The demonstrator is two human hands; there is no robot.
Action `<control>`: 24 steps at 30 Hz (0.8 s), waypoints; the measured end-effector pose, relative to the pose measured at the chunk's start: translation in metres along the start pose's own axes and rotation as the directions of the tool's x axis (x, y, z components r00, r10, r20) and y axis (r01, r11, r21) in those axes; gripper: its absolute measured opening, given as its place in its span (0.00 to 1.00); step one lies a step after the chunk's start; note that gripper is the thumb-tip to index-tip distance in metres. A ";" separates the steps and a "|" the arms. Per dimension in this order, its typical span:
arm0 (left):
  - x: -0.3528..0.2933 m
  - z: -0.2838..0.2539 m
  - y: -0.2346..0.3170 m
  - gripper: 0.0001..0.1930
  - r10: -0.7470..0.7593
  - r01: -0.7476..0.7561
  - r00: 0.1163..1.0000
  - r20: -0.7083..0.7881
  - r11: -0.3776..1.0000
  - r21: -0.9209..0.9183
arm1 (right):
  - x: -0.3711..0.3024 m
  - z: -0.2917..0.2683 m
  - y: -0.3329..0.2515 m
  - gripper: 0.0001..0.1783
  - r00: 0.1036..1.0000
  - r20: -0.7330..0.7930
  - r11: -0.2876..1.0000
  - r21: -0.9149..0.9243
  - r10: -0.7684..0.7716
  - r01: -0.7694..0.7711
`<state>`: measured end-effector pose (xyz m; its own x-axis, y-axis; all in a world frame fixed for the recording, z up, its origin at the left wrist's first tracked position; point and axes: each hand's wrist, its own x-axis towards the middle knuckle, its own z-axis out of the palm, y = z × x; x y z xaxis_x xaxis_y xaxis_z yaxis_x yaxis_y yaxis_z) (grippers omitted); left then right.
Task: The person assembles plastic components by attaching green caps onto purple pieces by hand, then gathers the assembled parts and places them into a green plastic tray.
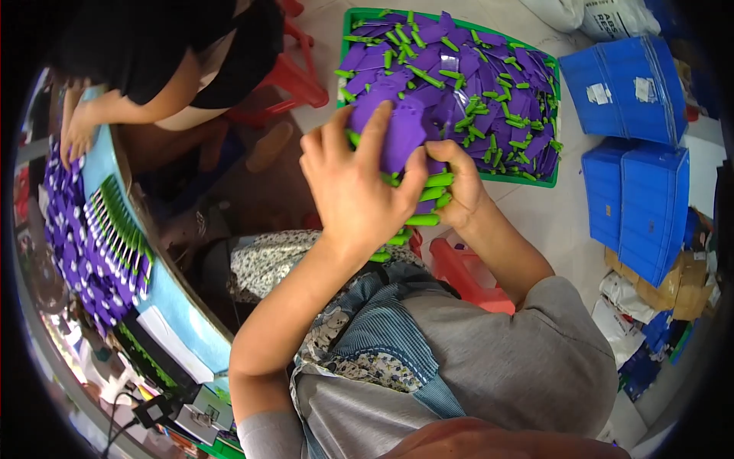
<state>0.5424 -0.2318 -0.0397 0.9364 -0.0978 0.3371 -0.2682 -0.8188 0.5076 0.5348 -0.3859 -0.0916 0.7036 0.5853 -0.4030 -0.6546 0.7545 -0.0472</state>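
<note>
Between my two hands is a stack of flat purple plastic pieces (402, 136) with bright green handles, held over the near edge of a green-rimmed crate (521, 180). My left hand (348, 177) lies across the top piece, fingers and thumb bent round the stack. On the right side my right hand (465, 190) grips the same stack, its thumb near the left thumb. Several green handles stick out below and between the hands. The crate is heaped with loose purple pieces (483, 76) of the same kind.
Another person's hand (76, 131) rests at a blue table (180, 268) on the left. Purple pieces (73, 237) and a row of green handles (121, 222) lie there. Red stools (302, 80) stand nearby. Blue bins (627, 92) and cardboard (684, 283) are at the right.
</note>
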 end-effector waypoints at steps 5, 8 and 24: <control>0.023 0.079 0.018 0.29 0.059 -0.039 0.988 0.142 0.989 -0.141 | -0.018 -0.053 -0.044 0.22 0.927 -0.293 0.972 -0.067 -0.234 0.224; 0.027 0.110 0.020 0.28 0.117 -0.060 0.960 0.255 0.974 -0.220 | -0.029 -0.075 -0.060 0.23 0.952 -0.192 0.967 0.043 -0.240 0.252; 0.032 0.167 -0.006 0.33 0.364 -0.249 0.682 0.634 0.931 -0.268 | -0.002 -0.126 -0.102 0.19 0.592 -0.574 0.787 -0.163 -0.566 0.595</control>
<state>0.6119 -0.3239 -0.1644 0.6843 -0.7239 -0.0880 -0.5432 -0.5865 0.6008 0.5658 -0.5015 -0.2010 0.6285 -0.2508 -0.7363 -0.1421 0.8936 -0.4257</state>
